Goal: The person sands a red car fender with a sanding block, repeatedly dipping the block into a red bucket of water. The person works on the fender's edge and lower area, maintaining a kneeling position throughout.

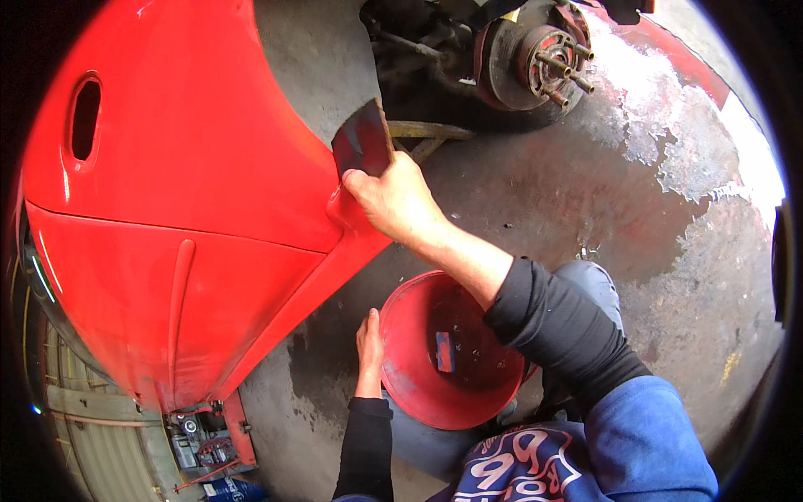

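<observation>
Right grip [396, 197] holds a dark, grey-smudged, bent sheet [361, 140].

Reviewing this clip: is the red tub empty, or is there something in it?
Not empty: a small pink-and-blue block shows inside the red tub. Whether it holds water, I cannot tell.

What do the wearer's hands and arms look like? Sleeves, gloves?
No gloves on the left hand or right hand. Black left sleeve reaches near the wrist; black right sleeve ends mid-forearm, wrinkled. Blue outer sleeve covers the right upper arm.
</observation>
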A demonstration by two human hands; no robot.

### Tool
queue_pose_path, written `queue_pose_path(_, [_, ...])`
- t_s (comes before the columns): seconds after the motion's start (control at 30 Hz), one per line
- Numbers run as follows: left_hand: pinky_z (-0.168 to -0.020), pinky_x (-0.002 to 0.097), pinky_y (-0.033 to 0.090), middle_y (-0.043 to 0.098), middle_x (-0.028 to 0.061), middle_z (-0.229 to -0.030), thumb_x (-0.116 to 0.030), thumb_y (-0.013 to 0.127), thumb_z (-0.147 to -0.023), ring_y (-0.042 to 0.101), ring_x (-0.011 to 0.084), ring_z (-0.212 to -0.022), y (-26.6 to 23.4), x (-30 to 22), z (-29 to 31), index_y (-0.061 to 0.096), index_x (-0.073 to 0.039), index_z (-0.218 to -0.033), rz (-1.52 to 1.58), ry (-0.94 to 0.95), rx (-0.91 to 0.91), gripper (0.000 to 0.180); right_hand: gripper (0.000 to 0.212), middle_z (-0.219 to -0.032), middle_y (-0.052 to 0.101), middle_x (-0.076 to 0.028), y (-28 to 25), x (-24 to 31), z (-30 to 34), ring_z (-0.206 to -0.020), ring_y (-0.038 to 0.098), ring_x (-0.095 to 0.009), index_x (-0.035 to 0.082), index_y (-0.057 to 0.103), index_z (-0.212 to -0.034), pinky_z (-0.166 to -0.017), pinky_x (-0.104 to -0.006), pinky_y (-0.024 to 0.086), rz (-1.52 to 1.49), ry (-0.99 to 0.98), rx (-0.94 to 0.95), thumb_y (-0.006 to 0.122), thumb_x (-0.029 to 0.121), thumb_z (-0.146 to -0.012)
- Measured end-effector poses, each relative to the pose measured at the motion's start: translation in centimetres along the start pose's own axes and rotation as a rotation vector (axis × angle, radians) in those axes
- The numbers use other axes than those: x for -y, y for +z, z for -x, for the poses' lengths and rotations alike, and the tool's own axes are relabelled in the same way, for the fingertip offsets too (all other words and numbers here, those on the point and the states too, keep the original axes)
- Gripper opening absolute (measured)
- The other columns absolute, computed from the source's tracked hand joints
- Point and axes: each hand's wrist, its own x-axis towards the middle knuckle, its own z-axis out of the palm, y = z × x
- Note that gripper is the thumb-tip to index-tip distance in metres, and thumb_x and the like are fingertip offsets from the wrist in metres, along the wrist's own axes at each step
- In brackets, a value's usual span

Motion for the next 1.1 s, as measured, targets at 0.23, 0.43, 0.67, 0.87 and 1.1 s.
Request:
queue_pose_path(0.23, [-0.104,0.0369,0.040,0.059,0.0210,-0.130,-0.042,0.043,-0.101,0.054,0.0309,-0.124,0.4,0.3,0.5,0.056,0.004,-0.128,0.066,0.038,-0.040,0.055,0.022,-0.078,0.065,-0.029,0.1,0.6,0.5,-0.082,0.069,-0.040,-0.008,0.064,-0.084,-0.076,-0.0442,0.052,0.106,-0.125,0.010,0.051,0.009,-0.082])
queue_pose_path(0.43, [-0.105,0.0372,0.039,0.058,0.0210,-0.131,-0.042,0.043,-0.101,0.053,0.0312,-0.125,0.3,0.0,0.6,0.055,0.004,-0.130,0.022,0.036,-0.019,0.055,0.024,-0.082,0.063,-0.031,0.4,-0.4,-0.3,-0.087,0.065,-0.045,-0.008,0.063,-0.090,-0.076,-0.0467,0.051,0.203,-0.213,-0.015,0.052,0.011,-0.082])
queue_pose_path(0.67, [-0.110,0.0356,0.034,0.053,0.0177,-0.137,-0.039,0.045,-0.102,0.047,0.0255,-0.130,0.4,0.2,0.6,0.053,0.004,-0.132,0.248,-0.036,0.022,0.054,0.024,-0.058,0.058,-0.007,-1.6,-1.1,-1.5,-0.048,0.055,-0.014,-0.003,0.062,-0.071,-0.047,-0.0309,0.042,0.053,-0.035,-0.028,0.059,0.016,-0.086])
queue_pose_path(0.87, [-0.111,0.0353,0.033,0.052,0.0173,-0.139,-0.039,0.045,-0.101,0.046,0.0254,-0.132,0.1,-0.2,0.9,0.051,0.004,-0.135,0.173,-0.027,0.023,0.054,0.027,-0.060,0.056,-0.005,0.0,-1.5,-0.5,-0.046,0.051,-0.013,-0.001,0.061,-0.070,-0.045,-0.0282,0.039,-0.124,0.146,0.084,0.064,0.020,-0.086])
queue_pose_path(1.1, [-0.110,0.0351,0.034,0.051,0.0190,-0.140,-0.039,0.048,-0.100,0.047,0.0271,-0.131,0.3,0.4,0.0,0.049,0.003,-0.137,0.141,-0.015,0.055,0.056,0.025,-0.059,0.050,-0.005,0.3,-0.4,-0.4,-0.046,0.044,-0.013,0.001,0.054,-0.066,-0.043,-0.0309,0.035,-0.290,0.226,0.089,0.060,0.014,-0.087])
